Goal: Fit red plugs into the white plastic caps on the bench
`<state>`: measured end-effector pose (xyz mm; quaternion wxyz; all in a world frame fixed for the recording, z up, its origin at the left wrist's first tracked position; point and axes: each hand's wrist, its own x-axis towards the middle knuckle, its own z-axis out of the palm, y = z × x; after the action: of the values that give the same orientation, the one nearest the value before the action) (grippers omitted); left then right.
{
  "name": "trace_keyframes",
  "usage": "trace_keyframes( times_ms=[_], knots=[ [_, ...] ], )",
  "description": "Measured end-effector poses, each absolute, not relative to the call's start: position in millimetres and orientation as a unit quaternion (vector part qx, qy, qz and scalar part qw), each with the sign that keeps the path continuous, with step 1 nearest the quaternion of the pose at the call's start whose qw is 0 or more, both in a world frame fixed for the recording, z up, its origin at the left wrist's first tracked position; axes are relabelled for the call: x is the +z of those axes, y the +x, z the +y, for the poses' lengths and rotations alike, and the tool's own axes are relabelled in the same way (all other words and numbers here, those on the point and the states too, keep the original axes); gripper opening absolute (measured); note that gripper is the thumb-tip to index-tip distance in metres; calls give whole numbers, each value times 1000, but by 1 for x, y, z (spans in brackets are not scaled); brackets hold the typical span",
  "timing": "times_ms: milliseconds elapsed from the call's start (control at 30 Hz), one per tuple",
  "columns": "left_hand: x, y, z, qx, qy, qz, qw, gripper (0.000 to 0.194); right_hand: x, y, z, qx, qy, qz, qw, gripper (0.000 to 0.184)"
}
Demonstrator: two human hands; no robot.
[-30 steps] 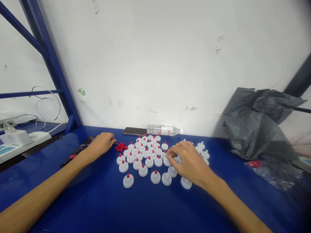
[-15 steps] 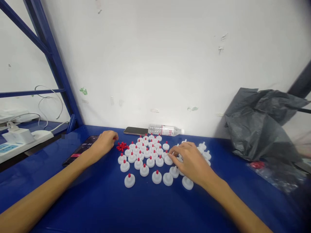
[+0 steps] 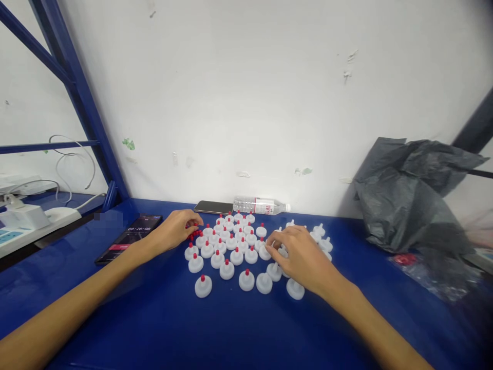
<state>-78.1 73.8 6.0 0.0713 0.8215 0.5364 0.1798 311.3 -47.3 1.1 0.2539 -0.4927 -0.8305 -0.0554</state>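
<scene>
Caps (image 3: 227, 271), white and spouted, stand upright across the middle of one blue table (image 3: 173, 324); roughly thirty wear red tips, the crowding making an exact count uncertain. To their right are about a dozen bare ones, some partly covered by the right hand (image 3: 298, 252), so their number cannot be fixed. Its thumb and forefinger pinch the spout of one bare cap (image 3: 264, 252) at the edge of the tipped group. The left hand (image 3: 180, 227) has its fingers curled over a small pile of loose red tips (image 3: 194, 235) beside the tipped group; whether it grasps any cannot be told, nor can the pile be counted.

Two phones lie on the table: a timer phone (image 3: 133, 234) near the left forearm, reading 00:20:00 above a red bar, and a dark-screened phone (image 3: 214, 207) by the wall. One clear bottle (image 3: 262, 205) lies on its side next to the latter, its white-and-red label too small to read. At the right sit one crumpled grey bag (image 3: 414, 190) and some clear plastic wrapping (image 3: 442, 280).
</scene>
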Motion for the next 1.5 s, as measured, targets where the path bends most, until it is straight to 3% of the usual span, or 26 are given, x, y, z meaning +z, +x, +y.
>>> trace_keyframes(
  times_ms=[467, 567, 833, 1033, 1167, 1233, 1333, 1500],
  knots=[
    [11, -74, 68, 157, 822, 540, 92, 31, 0, 314, -48, -25, -482, -839, 252, 21],
    [11, -75, 68, 157, 824, 540, 71, 32, -1, 313, -49, -19, -489, -831, 264, 29],
    [11, -75, 62, 275, 830, 485, 10, 39, -11, 307, -55, 48, -512, -835, 195, 54],
    [4, -58, 37, 410, 840, 349, -59, 37, -7, 304, -52, -56, -426, -854, 294, 32],
    [-2, -41, 14, 436, 861, 226, -130, 24, -9, 291, -56, -109, -333, -865, 358, 53],
    [-3, -32, 2, 427, 876, 177, -141, 18, -10, 282, -60, -100, -301, -875, 366, 56],
    [0, -20, -15, 383, 900, 161, -137, 6, -11, 271, -65, -82, -274, -876, 390, 39],
    [1, -8, -33, 340, 913, 158, -160, 12, -8, 261, -71, -86, -240, -864, 434, 35]
  ],
)
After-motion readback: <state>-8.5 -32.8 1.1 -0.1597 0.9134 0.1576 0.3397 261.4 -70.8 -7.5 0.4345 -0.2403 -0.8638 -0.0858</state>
